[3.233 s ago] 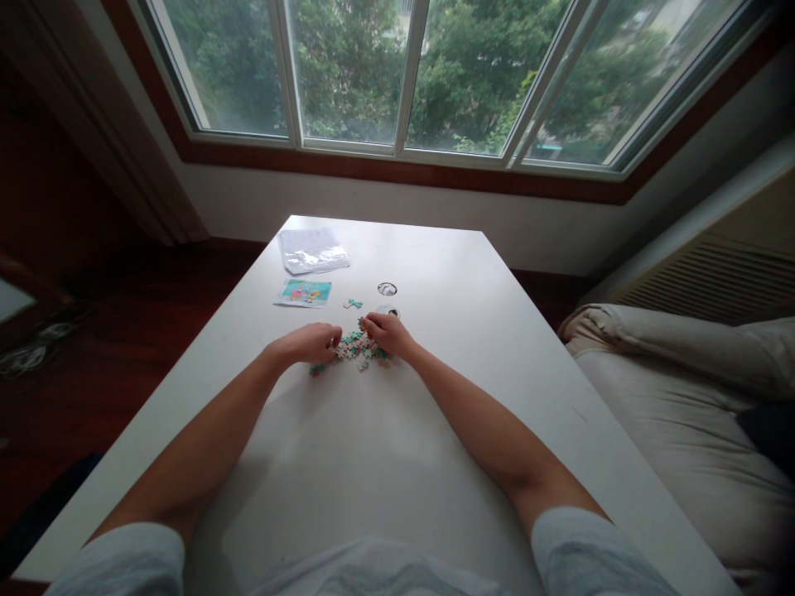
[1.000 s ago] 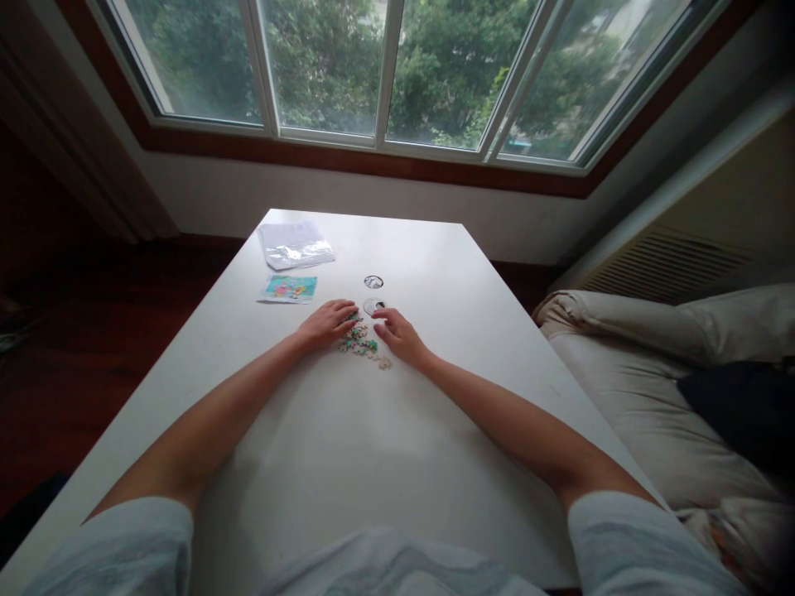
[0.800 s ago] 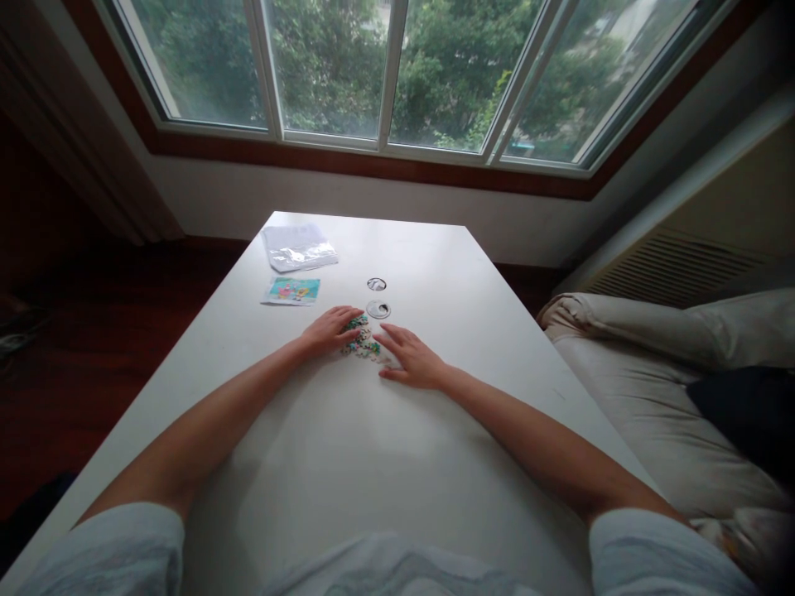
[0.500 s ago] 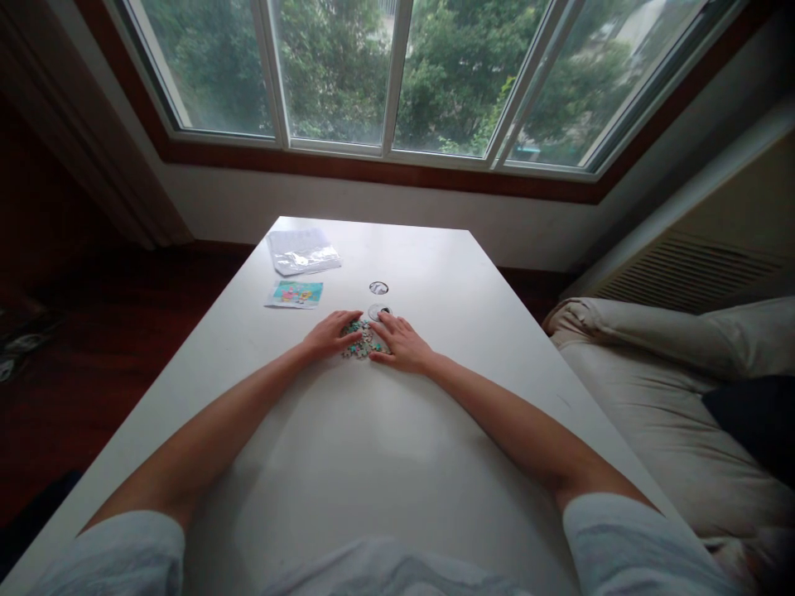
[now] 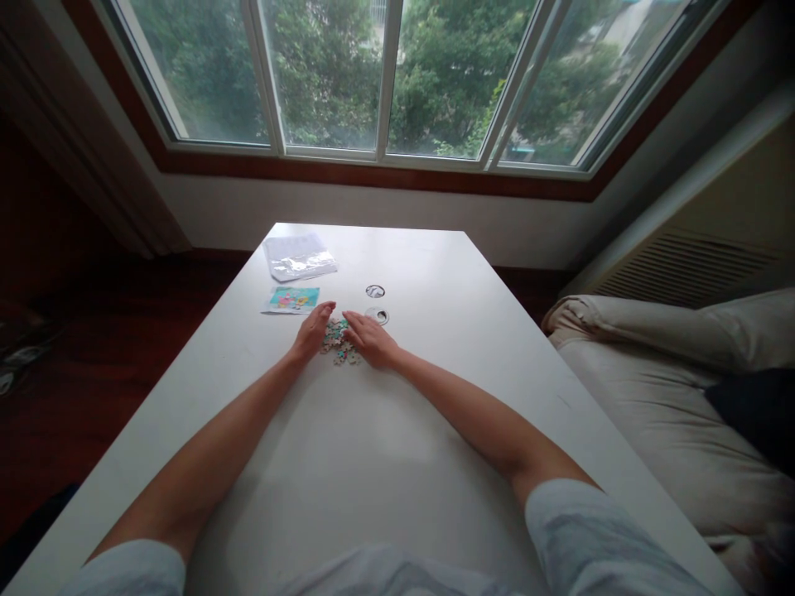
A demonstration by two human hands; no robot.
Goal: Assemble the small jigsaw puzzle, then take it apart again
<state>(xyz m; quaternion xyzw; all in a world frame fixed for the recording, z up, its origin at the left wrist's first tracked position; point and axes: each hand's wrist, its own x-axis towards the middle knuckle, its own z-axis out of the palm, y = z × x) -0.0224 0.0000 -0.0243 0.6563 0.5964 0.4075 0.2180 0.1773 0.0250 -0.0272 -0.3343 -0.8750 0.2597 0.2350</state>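
A heap of small jigsaw puzzle pieces [image 5: 339,333], mostly teal and white, lies on the white table [image 5: 373,455]. On its left side stands my left hand [image 5: 312,331], palm turned inward, fingers stretched out along the pieces. My right hand [image 5: 368,336] rests against the right side of the heap, fingers extended and pointing away to the left. Both hands touch or nearly touch the pieces, and neither grips one. Some pieces are hidden beside and under the fingers. Just beyond the left hand is a colourful picture sheet [image 5: 293,299].
A clear plastic bag [image 5: 301,257] lies at the far left of the table. Two small round items, a dark-rimmed disc [image 5: 375,291] and a clear ring-like one [image 5: 378,315], sit beyond my right hand. A beige sofa [image 5: 646,414] stands at the right, a window [image 5: 385,83] ahead.
Both hands have moved left, my right hand further, and the pieces have shifted left into a narrower heap. My left hand has turned from lying over the pieces to standing on edge.
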